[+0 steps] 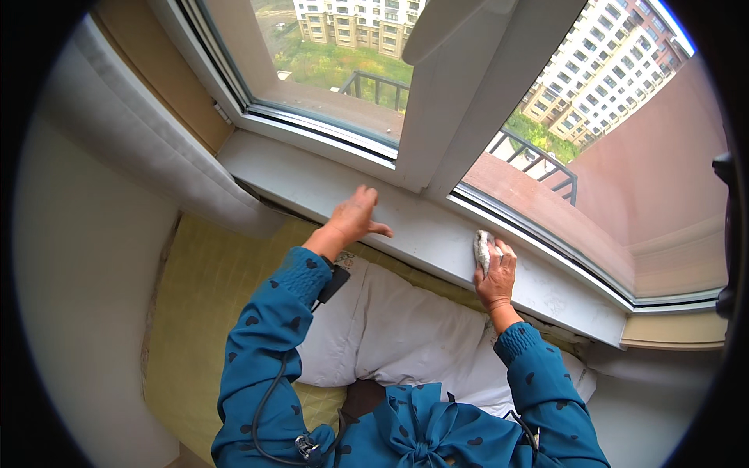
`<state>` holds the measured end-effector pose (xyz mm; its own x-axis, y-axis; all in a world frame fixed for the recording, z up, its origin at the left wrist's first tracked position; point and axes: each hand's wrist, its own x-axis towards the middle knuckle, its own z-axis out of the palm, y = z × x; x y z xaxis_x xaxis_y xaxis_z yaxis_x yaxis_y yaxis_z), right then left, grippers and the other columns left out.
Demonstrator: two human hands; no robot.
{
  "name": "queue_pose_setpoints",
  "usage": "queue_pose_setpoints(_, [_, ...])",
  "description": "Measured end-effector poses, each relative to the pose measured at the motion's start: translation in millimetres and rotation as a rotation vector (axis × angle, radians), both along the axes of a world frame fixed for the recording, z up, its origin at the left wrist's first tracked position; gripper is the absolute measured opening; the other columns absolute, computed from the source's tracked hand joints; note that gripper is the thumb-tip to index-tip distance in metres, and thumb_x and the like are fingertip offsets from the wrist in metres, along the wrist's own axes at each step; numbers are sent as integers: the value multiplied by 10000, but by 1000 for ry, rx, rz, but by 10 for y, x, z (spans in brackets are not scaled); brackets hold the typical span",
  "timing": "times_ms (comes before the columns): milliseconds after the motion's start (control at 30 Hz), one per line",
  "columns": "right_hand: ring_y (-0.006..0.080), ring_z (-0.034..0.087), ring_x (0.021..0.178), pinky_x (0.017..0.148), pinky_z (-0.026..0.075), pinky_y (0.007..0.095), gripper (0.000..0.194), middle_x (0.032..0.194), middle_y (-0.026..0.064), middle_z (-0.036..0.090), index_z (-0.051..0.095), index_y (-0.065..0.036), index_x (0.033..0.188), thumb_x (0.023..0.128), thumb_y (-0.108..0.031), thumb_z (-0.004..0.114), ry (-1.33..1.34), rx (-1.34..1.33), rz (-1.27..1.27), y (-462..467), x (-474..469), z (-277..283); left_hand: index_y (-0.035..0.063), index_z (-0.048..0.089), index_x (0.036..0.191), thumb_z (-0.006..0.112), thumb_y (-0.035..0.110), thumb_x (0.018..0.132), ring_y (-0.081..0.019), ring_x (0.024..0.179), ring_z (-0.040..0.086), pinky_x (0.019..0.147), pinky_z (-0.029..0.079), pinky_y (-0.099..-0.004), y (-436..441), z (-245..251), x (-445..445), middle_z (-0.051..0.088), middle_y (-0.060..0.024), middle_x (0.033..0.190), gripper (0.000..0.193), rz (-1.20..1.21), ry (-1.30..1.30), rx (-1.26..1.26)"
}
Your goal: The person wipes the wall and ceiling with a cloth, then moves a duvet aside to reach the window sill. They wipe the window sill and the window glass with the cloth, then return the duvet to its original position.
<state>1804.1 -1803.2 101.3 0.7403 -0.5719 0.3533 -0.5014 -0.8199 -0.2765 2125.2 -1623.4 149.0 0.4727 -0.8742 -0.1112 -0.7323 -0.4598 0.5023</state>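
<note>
My right hand (497, 275) grips a folded whitish cloth (482, 253) and presses it on the white window sill (427, 228), right of the central window post. The fingers cover part of the cloth. Over the left part of the sill is my left hand (354, 215), holding nothing, with its thumb apart from the bent fingers. I cannot tell whether it touches the sill. Above both hands stands the white window frame (433, 140) with two glass panes.
Below the sill lie white pillows (421, 327) on a yellow-green bed cover (205, 316). A pale curtain (158, 134) hangs at the left, reaching the sill's end. A window handle (433, 35) juts from the central post. Cables run along both my sleeves.
</note>
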Motion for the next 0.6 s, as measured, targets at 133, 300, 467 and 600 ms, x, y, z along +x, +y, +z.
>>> queue_pose_setpoints(133, [387,404,1257,1090,345,484,626,1362,166,441,507,-87,1294,694,-153,671,14,5,-5,-4,13,12,26,617,865,873,469,608,-395,970,591,799,502,-461,243,49,572,567,-169,1050,572,-76,-149,257])
queue_pose_setpoints(300, [380,402,1261,1084,354,467,639,1375,152,436,513,-99,1294,680,-156,677,21,47,-25,-14,-7,72,9,639,946,905,406,564,-403,985,621,838,527,-461,237,-90,742,585,-206,1062,612,-408,-294,363])
queue_pose_setpoints(467, [365,406,1258,1079,353,462,688,1362,153,435,506,-116,1316,674,-206,737,19,78,-32,-42,-55,96,-6,572,1048,904,351,581,-424,992,615,824,538,-469,128,-145,766,550,-236,1118,675,-420,-281,487])
queue_pose_setpoints(600, [358,400,1270,1097,347,458,742,1361,153,435,491,-119,1332,659,-241,779,8,85,-20,-65,-91,80,-28,555,1043,888,318,624,-435,958,614,814,539,-483,139,-163,782,532,-258,1115,638,-443,-287,501])
